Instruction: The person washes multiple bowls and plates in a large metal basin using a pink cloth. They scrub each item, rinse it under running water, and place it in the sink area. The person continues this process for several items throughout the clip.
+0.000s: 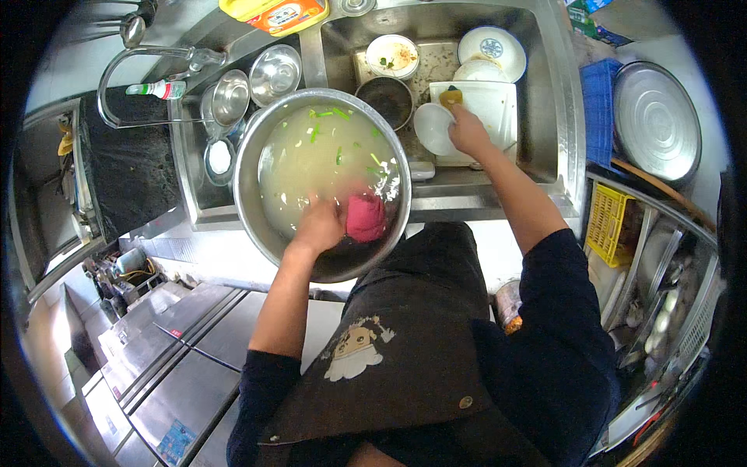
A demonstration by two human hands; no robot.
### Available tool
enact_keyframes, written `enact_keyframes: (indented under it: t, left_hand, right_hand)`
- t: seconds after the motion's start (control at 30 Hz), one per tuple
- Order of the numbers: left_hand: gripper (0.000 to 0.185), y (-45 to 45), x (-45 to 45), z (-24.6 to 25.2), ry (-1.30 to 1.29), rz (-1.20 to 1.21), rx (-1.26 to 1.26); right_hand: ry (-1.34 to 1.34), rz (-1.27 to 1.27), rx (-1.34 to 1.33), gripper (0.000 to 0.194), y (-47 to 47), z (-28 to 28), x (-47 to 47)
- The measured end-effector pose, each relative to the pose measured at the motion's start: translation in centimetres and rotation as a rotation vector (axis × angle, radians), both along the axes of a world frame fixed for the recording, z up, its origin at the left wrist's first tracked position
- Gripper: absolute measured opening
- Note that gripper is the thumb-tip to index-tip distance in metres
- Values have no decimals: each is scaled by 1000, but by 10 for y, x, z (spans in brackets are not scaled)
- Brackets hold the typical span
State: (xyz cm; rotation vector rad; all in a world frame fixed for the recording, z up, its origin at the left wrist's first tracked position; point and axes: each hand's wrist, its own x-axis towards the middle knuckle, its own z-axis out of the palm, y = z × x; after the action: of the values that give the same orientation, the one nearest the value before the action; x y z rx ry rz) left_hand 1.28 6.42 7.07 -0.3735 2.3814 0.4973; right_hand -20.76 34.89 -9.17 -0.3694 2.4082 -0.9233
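Observation:
My right hand [470, 133] grips the rim of a small white bowl [433, 129] above a white rectangular plate [496, 111] in the sink. At its fingertips is a small yellow and dark piece [451, 96], perhaps a sponge. My left hand [318, 225] dips into a large metal basin [257, 248] of cloudy water with green vegetable bits floating in it. A red cloth [366, 217] lies half under water right beside that hand. The left fingers are under water and blurred, so their hold on the cloth is unclear.
The right sink compartment [543, 128] holds a round plate [513, 49], a soiled white bowl [392, 53] and a dark bowl [385, 102]. Metal bowls [275, 75] crowd the left compartment beneath the arched faucet [105, 87]. A yellow jug [286, 14] stands behind; a metal lid [656, 119] leans right.

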Motion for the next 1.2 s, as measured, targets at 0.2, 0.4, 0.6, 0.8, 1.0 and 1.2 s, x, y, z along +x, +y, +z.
enact_keyframes:
  t: [0.2,0.4,0.6,0.8,1.0,1.2]
  left_hand:
    - [41,-14,-6,8,45,305,305]
    - [46,-22,-13,8,470,430,231]
    - [41,-18,-31,0,396,1041,832]
    - [33,-39,-38,-27,274,1421,1130]
    - [46,-57,-32,-45,497,1524,809]
    - [53,-54,-24,-28,667,1323,879]
  right_hand:
    - [-440,-775,-373,40,19,70,19]
    - [239,-532,-372,15,-12,188,58]
    - [603,-129,-307,18,-124,194,98]
    - [28,-147,-169,39,-173,159,107]
    - [-38,495,170,39,-150,157,142]
    - [36,156,59,34,-143,173,130]
